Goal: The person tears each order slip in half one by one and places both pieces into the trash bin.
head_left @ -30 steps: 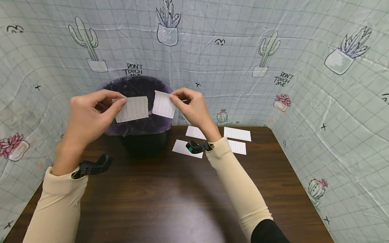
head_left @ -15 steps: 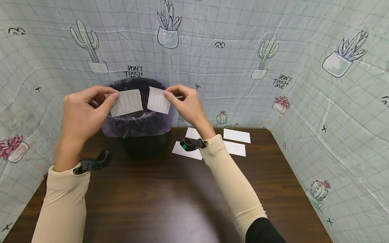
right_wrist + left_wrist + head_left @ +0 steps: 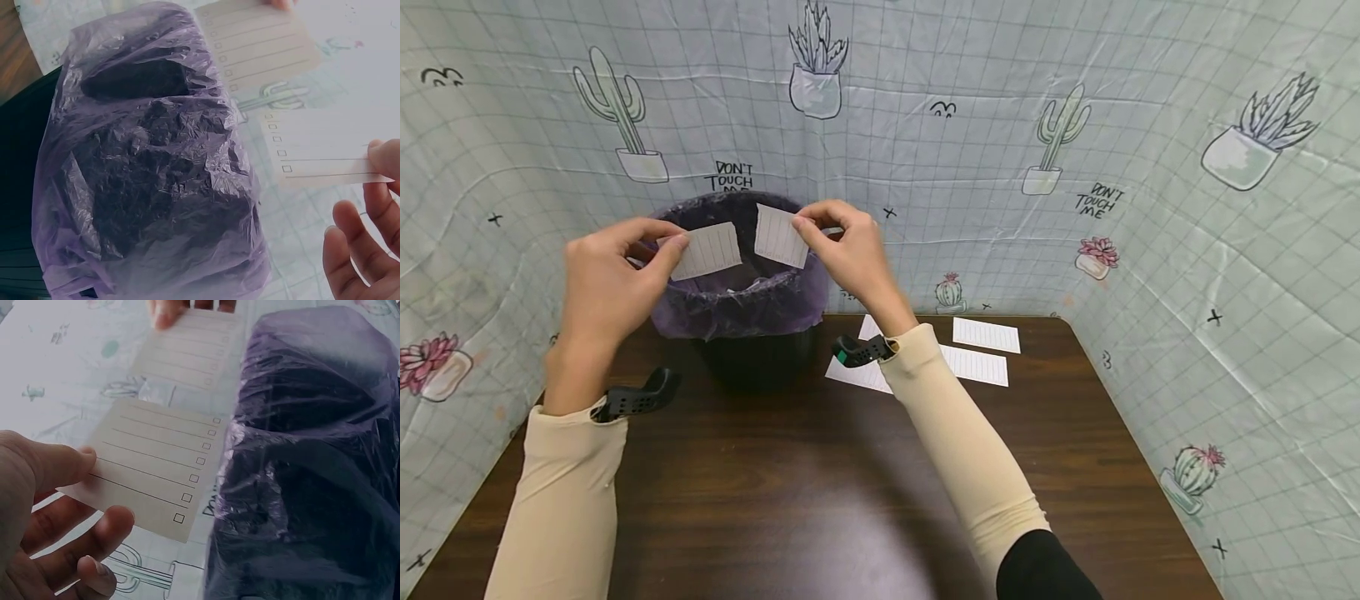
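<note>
Over the mouth of the trash bin [image 3: 758, 362], my left hand [image 3: 606, 283] pinches a torn piece of lined checklist paper [image 3: 709, 252] between thumb and index finger. My right hand [image 3: 853, 250] pinches a smaller torn piece [image 3: 779, 237] by its right side. A narrow gap separates the two pieces, and their facing edges look ragged. In the left wrist view, printed lines and small checkboxes show on the left hand's paper [image 3: 150, 469]. The right wrist view has the other piece [image 3: 312, 150] beside the bin's purple liner [image 3: 169, 156].
Several whole lined slips lie on the dark wooden table [image 3: 760, 492] right of the bin, among them one slip [image 3: 987, 335] at the back. My right wrist partly covers others. A patterned cactus curtain [image 3: 917, 150] encloses the table at the back and sides.
Both hands, still pinching their paper pieces, have shifted up and to the left, the right hand farther. The pieces now sit higher over the bin mouth, uncovering more of the liner's front rim.
</note>
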`<state>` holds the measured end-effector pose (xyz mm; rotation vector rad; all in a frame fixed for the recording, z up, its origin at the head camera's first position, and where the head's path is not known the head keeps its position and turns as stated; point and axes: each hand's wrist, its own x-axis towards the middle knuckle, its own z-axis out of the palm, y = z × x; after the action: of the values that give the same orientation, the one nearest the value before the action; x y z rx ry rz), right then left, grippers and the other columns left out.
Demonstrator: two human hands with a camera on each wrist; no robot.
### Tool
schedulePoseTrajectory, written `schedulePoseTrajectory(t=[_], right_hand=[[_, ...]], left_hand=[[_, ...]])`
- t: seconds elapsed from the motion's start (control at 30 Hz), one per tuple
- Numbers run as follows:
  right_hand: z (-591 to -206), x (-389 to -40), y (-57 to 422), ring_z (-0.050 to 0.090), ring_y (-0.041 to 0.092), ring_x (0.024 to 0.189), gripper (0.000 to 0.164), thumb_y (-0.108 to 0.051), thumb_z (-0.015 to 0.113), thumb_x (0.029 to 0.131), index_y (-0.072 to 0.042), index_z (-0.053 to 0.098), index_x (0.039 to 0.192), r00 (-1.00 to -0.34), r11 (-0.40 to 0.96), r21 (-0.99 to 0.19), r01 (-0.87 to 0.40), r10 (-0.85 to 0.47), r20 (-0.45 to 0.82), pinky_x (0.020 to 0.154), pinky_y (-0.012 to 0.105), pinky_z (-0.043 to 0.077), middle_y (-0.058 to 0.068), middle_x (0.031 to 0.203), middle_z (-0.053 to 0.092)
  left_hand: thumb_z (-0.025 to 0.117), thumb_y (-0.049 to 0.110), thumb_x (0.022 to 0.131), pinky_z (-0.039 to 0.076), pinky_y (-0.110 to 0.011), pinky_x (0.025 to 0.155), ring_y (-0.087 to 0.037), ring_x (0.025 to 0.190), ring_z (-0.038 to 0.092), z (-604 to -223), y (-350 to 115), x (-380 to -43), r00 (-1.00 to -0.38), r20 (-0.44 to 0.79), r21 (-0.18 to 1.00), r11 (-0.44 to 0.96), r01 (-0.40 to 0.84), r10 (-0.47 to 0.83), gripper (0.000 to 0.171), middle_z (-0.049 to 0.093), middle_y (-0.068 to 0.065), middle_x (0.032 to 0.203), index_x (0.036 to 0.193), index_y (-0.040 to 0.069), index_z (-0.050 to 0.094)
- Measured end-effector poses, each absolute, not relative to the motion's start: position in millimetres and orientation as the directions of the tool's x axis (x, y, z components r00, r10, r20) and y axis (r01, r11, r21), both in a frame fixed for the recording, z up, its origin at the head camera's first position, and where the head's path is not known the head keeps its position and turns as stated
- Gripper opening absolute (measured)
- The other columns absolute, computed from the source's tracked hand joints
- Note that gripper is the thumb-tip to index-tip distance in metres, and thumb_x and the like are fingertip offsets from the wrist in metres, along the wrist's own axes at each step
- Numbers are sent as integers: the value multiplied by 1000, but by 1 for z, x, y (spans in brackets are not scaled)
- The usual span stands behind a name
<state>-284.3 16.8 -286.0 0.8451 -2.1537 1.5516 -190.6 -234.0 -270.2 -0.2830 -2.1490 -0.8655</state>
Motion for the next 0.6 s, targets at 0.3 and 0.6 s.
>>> schedulePoseTrajectory(t=[0.3,0.6], right_hand=[[-283,-286,12,63,13,87,18,-21,70,99,-5,76,105,-739,226,-706,-672,-273,616,83,23,55,6,96,71],[-283,-285,11,61,13,84,17,-20,70,99,-5,77,103,-747,219,-716,-663,-257,613,83,22,55,6,92,70]], left_hand=[[75,18,94,37,-5,66,26,67,45,-273,-235,-194,-663,742,503,736,453,-100,19,75,-21,93,100,1,80],[75,19,95,37,-5,68,24,67,45,-274,-233,-195,-681,720,531,736,420,-131,19,76,-20,96,103,2,81]])
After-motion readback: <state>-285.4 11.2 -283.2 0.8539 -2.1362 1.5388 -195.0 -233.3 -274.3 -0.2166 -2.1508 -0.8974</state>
